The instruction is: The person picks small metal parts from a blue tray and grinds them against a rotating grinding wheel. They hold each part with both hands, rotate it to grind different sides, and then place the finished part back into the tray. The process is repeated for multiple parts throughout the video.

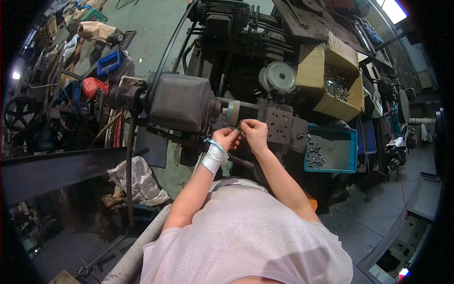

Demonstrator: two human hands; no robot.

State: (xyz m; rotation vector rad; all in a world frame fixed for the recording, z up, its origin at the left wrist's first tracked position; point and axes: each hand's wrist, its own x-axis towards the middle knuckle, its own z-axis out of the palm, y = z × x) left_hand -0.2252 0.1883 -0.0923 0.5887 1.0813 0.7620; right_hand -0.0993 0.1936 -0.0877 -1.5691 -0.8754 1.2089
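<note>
Both my hands meet just below a pale disc-shaped wheel [232, 112] with a yellowish rim, mounted on the spindle of a dark machine. My left hand [226, 138], with a silvery wrap and a light blue band at its wrist, has its fingers pinched together. Close against it, my right hand [254, 133] is closed too, thumb and fingertips pressed together. Whatever small piece lies between the fingertips is too small and dark to name. To the left of the wheel sits the machine's boxy brown housing [179, 103]; to its right, a metal block with holes [279, 125].
A blue crate [353, 150] at the right holds several small metal cylinders [315, 154]. Behind it an open cardboard box [310, 66] contains many metal pieces. A round grey disc [281, 75] stands beyond the block. A crumpled white sack [137, 175] lies at lower left.
</note>
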